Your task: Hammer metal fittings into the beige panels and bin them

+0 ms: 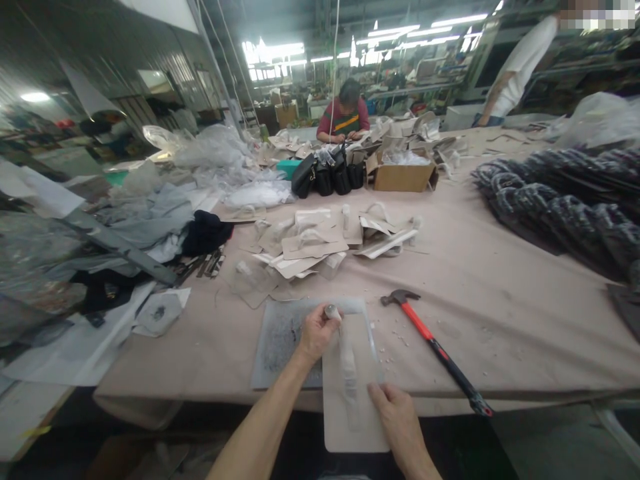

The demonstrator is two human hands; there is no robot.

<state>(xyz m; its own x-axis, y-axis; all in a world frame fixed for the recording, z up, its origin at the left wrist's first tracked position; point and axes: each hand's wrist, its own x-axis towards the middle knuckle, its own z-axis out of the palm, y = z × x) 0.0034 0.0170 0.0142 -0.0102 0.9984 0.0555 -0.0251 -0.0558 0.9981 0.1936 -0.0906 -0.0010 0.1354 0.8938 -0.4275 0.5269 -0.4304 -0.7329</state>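
A flat beige panel point(334, 413) with rounded corners overlaps the front edge of the table. A plastic-wrapped strap point(349, 373) runs lengthwise along it. My left hand point(317, 333) pinches the strap's far end, where a small round greyish tip point(331, 311) shows above the fingers. At the panel's right edge, my right hand point(397, 420) grips with the thumb on top; its other fingers are partly hidden. Under the panel's far part lies a worn grey slab point(280, 360). To the right rests a claw hammer point(425, 330) with a red and black handle, touched by neither hand.
Beyond the slab lies a pile of similar beige panels point(313, 248). Black bags point(325, 177) and a cardboard box point(404, 177) stand farther back. Plastic-wrapped dark pieces point(560, 207) fill the right side. A person point(345, 117) sits across the table; another person point(520, 67) stands at right.
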